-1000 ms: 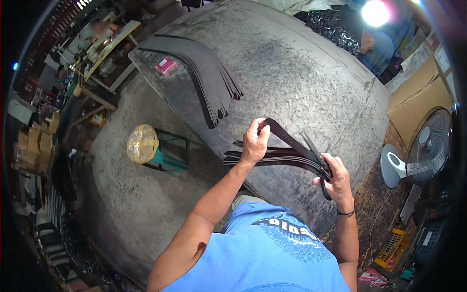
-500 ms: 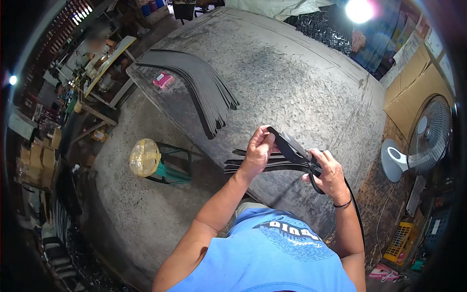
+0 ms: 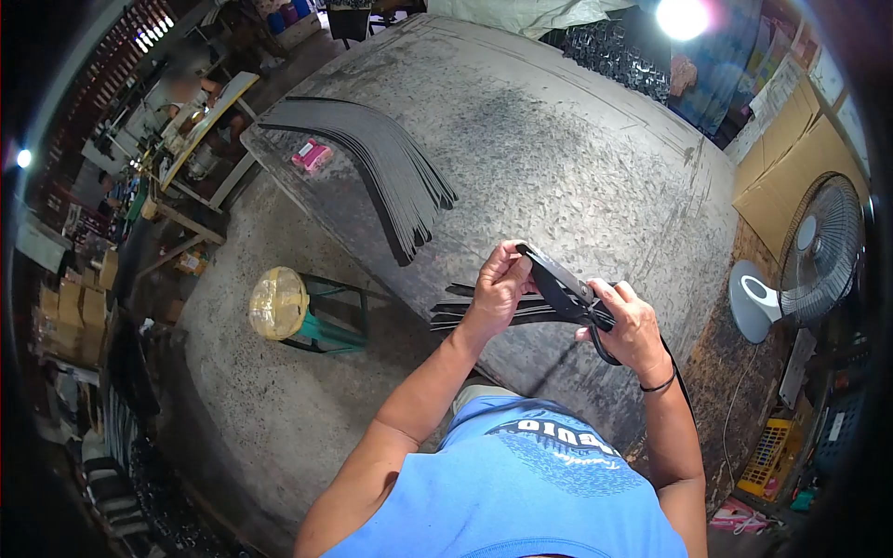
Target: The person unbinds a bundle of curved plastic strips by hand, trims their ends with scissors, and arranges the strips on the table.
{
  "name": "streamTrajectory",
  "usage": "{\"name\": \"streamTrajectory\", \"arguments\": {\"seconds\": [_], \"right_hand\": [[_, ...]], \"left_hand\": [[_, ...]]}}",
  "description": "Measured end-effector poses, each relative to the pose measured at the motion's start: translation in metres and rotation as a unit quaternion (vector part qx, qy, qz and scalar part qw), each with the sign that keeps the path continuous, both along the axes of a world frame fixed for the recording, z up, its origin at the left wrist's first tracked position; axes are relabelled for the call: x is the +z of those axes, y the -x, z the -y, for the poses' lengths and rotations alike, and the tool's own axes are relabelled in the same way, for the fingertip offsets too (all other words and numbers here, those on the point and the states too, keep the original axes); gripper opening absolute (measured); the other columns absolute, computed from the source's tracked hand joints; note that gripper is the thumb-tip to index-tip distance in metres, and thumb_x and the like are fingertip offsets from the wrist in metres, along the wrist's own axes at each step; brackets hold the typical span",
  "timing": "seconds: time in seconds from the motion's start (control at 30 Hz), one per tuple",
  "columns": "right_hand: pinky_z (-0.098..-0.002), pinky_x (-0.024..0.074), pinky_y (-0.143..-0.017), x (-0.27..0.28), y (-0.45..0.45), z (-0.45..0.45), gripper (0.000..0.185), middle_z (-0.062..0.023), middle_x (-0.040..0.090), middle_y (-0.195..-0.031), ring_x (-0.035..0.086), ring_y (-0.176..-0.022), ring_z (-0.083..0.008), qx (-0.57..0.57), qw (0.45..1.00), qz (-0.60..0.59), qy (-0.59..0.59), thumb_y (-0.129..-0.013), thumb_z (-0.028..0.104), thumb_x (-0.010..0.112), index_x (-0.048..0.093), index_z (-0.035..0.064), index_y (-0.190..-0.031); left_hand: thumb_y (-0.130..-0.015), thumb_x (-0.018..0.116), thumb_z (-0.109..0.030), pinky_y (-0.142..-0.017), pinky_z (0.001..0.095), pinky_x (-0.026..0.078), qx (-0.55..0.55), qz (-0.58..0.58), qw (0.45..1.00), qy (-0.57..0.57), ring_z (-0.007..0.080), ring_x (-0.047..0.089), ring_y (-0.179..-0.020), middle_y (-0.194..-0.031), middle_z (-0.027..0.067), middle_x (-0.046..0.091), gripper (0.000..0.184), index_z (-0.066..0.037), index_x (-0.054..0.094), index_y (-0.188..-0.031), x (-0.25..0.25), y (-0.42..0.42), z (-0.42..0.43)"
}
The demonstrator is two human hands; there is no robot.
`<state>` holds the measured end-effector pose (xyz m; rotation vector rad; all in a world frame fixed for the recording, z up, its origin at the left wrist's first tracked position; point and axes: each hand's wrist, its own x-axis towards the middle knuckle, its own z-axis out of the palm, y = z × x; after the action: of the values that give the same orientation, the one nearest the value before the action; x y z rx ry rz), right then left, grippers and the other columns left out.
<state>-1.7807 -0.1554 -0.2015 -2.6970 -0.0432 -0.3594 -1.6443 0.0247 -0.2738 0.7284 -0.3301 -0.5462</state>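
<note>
My left hand [image 3: 499, 290] is closed, its thumb and fingers pinching the end of a black strip [image 3: 553, 290]. My right hand [image 3: 634, 327] is wrapped round the black handles of a pair of scissors [image 3: 606, 348], whose blades lie along the strip and point toward my left hand. Below both hands, a small stack of dark strips [image 3: 450, 313] rests near the table edge, partly covered by my left hand. Farther off lies a large curved bundle of grey-black strips [image 3: 372, 149], fanned at its near end.
A worn grey table [image 3: 558, 177] spans the middle, with a pink packet [image 3: 312, 154] on it. At right are a fan [image 3: 819, 237] and a cardboard box [image 3: 786, 172]. A stool [image 3: 279, 303] stands left; a person [image 3: 186, 98] sits beyond.
The scissors have tilted slightly, and their blades show more plainly beside the strip. Both hands have shifted only a little and keep their holds.
</note>
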Motion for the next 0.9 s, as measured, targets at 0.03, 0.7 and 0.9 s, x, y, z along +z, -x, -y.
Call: {"name": "streamTrajectory", "arguments": {"seconds": [0.03,0.7,0.9], "right_hand": [[-0.0403,0.0531,-0.067,0.000,0.000,-0.001,0.073,-0.0137,0.060,-0.093,0.064,-0.079,-0.0332,0.001,1.000,0.006,0.000,-0.065,0.044,0.082,0.057,0.0095,-0.124],[-0.0406,0.0529,-0.073,-0.005,0.004,0.006,0.076,-0.0140,0.061,-0.101,0.063,-0.087,-0.0338,-0.029,0.997,-0.006,-0.073,-0.065,0.043,0.083,0.054,0.0086,-0.127],[-0.0412,0.0524,-0.070,0.000,0.000,0.001,0.077,-0.0143,0.059,-0.097,0.062,-0.086,-0.0334,-0.003,1.000,0.014,-0.017,-0.066,0.048,0.080,0.053,0.0092,-0.127]], "left_hand": [[-0.100,0.051,-0.012,-0.072,0.0310,0.055,0.008,0.000,1.000,0.000,0.0121,0.064,-0.082,-0.095,0.0025,0.063,0.013,-0.010,0.055,-0.112,0.001,0.000,0.000],[-0.099,0.053,-0.010,-0.069,0.0303,0.055,0.006,0.012,1.000,-0.026,0.0125,0.064,-0.079,-0.091,0.0036,0.063,0.014,-0.008,0.054,-0.113,-0.005,-0.001,0.006],[-0.100,0.051,-0.011,-0.071,0.0306,0.055,-0.005,0.018,0.999,-0.028,0.0127,0.063,-0.081,-0.093,0.0036,0.063,0.015,-0.008,0.054,-0.114,0.003,0.006,0.010]]}}
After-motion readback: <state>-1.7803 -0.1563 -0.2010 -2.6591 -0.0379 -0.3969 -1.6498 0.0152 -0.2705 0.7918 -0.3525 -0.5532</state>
